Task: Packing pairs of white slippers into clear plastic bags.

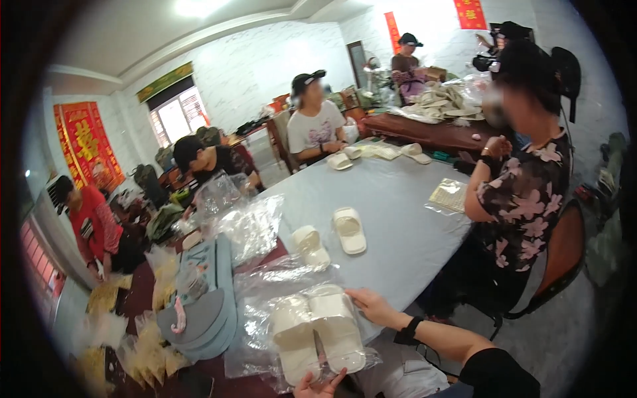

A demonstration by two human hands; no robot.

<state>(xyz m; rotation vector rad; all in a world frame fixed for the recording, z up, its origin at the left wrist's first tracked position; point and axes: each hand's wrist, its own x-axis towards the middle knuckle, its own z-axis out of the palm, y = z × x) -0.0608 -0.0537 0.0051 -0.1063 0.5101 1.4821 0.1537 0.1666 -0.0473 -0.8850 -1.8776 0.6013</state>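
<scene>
A pair of cream slippers (pixel 337 330) lies side by side in front of me, toes away, with clear plastic around them. At the heel ends, by the lower edge, my left hand (pixel 317 386) grips the pair with its thumb and fingers. My right hand (pixel 371 306) holds the toe end of the right-hand slipper from its side; some of its fingertips are hidden. Clear plastic bags (pixel 255 298) spread out to the left of the pair. Just beyond, two more cream slippers, one on the left (pixel 310 247) and one on the right (pixel 349 231), rest on the grey table (pixel 398 205).
Grey-blue caps (pixel 206 318) are stacked at left beside filled plastic bags (pixel 149 355). More slippers (pixel 340 161) lie at the table's far end. At right, a seated co-worker (pixel 524 179) sits near a bagged flat item (pixel 449 196). Other people work farther back.
</scene>
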